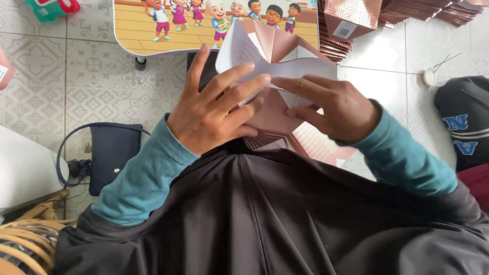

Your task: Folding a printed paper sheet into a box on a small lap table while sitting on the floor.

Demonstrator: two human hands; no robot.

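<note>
Both hands meet over the lap on a half-folded cardboard box blank (277, 109), rose-gold outside and white inside, at the frame's centre. The left hand (216, 109) lies palm down, fingers spread and stretched toward 2 o'clock, pressing a white flap. The right hand (333, 107) points toward 9 o'clock, fingertips pinching the same flap. At 12 o'clock stands a small cartoon-printed bench (153, 30); flat box blanks (428, 10) are stacked at 1 o'clock.

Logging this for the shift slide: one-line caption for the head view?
Left hand and right hand press a pink-and-white cardboard sheet over the lap, before a low cartoon-printed table.
</note>
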